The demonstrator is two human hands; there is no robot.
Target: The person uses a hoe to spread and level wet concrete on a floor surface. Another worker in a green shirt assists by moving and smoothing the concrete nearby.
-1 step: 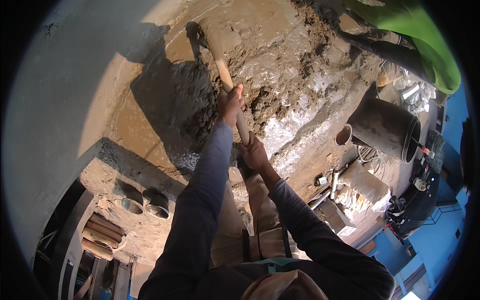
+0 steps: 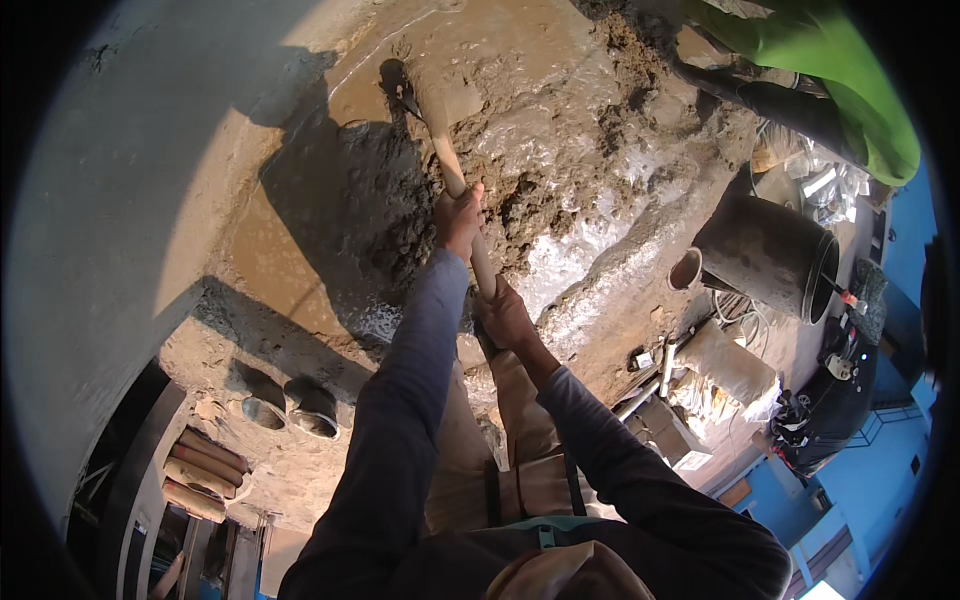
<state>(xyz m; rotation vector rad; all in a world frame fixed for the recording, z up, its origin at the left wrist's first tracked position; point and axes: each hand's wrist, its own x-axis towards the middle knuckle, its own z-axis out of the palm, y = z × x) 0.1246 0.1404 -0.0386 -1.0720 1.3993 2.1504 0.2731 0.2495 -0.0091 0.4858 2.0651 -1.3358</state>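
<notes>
Both my hands grip the wooden handle [image 2: 447, 158] of a long tool that slants away to the upper left. My left hand [image 2: 459, 219] is wrapped round it partway along. Closer to my body, my right hand [image 2: 506, 315] closes round its near end. The tool's far end is mud-coloured and blends into the wet surface, so the shape of its head is unclear. Beneath and ahead lies a broad heap of wet brown mud or mortar [image 2: 535, 180], lumpy in the middle, with a shiny pale patch on its right side.
A grey wall [image 2: 130, 180] borders the left. Two buckets [image 2: 312, 408] sit at lower left, near stacked clay-coloured cylinders [image 2: 205, 460]. A dark drum [image 2: 770, 258] lies at right, above sacks and boxes [image 2: 670, 435]. A person in green [image 2: 840, 70] stands at upper right.
Both my hands and the handle have shifted slightly toward my body. The tool's far end and the dark shadow beside it have moved a little the same way. My grip is unchanged.
</notes>
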